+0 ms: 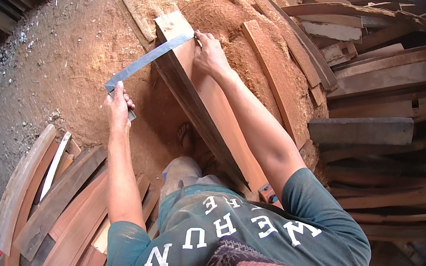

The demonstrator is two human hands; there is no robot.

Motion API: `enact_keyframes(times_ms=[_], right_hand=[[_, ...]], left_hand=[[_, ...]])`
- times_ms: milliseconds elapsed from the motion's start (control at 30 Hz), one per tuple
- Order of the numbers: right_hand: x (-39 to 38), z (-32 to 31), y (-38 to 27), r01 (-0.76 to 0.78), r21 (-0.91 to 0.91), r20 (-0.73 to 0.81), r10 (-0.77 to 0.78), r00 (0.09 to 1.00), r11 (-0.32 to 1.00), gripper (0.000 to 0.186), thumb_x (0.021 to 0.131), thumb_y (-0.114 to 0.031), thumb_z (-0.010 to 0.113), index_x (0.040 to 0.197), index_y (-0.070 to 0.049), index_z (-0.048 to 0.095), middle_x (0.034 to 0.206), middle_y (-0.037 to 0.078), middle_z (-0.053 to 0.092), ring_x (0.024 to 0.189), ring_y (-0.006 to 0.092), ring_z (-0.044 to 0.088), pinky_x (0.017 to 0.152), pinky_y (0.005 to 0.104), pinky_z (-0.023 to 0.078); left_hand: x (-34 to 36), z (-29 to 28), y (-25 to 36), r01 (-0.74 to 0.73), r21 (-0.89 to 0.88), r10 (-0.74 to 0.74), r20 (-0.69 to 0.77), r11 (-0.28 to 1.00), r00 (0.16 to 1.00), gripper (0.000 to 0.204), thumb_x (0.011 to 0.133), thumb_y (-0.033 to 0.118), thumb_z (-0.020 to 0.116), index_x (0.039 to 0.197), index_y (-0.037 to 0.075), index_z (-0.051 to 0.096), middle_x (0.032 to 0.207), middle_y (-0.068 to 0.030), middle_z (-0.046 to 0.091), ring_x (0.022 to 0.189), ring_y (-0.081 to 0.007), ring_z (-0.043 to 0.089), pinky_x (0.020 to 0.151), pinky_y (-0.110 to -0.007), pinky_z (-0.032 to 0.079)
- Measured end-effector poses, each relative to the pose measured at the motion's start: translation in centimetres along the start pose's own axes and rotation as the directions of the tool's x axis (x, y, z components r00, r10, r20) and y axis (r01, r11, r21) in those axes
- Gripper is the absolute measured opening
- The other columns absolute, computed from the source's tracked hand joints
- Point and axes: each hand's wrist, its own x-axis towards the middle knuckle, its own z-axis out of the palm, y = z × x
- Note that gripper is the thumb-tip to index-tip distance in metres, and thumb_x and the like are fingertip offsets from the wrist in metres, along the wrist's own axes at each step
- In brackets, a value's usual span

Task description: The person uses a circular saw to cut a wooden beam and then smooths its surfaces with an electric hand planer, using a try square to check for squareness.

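Note:
A grey metal carpenter's square [148,59] lies with its long blade across the top of a thick wooden beam [222,120], whose upper face is reddish brown and whose left side is dark. My left hand [120,104] is closed around the square at its corner, left of the beam, with the short arm partly covered by the fingers. At the blade's other end, over the beam's right edge, my right hand [210,52] has its fingers curled and the fingertips at the blade's tip. The undersides of those fingers are hidden.
Stacked planks [68,239] lie at lower left, some curved. A large pile of boards [377,79] fills the right side. Between it and the beam, a loose board [272,84] rests on sawdust. A small red object [268,193] sits by the beam's near end.

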Motion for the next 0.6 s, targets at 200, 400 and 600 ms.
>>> enact_keyframes(times_ms=[200,400,600], right_hand=[[0.6,-0.2,-0.4,-0.004,0.007,0.001,0.004,1.0,1.0,0.048,0.09,-0.002,0.053,0.136,0.009,0.064,0.127,0.033,0.067,0.121,0.0471,0.064,0.109,0.0497,0.052],[0.5,-0.4,-0.5,0.002,0.035,0.024,-0.003,1.0,0.999,0.049,0.09,-0.003,0.052,0.136,0.009,0.063,0.126,0.033,0.066,0.121,0.0469,0.064,0.109,0.0486,0.052],[0.4,-0.9,-0.8,-0.019,0.005,0.01,0.018,1.0,1.0,0.054,0.092,-0.006,0.056,0.145,0.007,0.055,0.129,0.033,0.066,0.127,0.0455,0.062,0.112,0.0499,0.05]], left_hand=[[0.8,0.0,1.1,0.022,0.061,-0.02,-0.033,0.998,0.999,0.033,0.106,0.038,0.073,0.093,0.012,0.057,0.068,0.0043,0.053,0.051,-0.0074,0.05,0.047,-0.026,0.047],[1.0,0.0,1.2,0.036,0.066,-0.033,-0.044,0.997,0.998,0.033,0.106,0.038,0.074,0.095,0.012,0.057,0.069,0.0041,0.053,0.053,-0.0071,0.051,0.047,-0.026,0.047],[0.5,0.3,2.0,0.042,0.053,-0.042,-0.002,0.998,0.999,0.03,0.107,0.037,0.072,0.097,0.012,0.057,0.071,0.0042,0.053,0.056,-0.006,0.051,0.051,-0.025,0.048]])
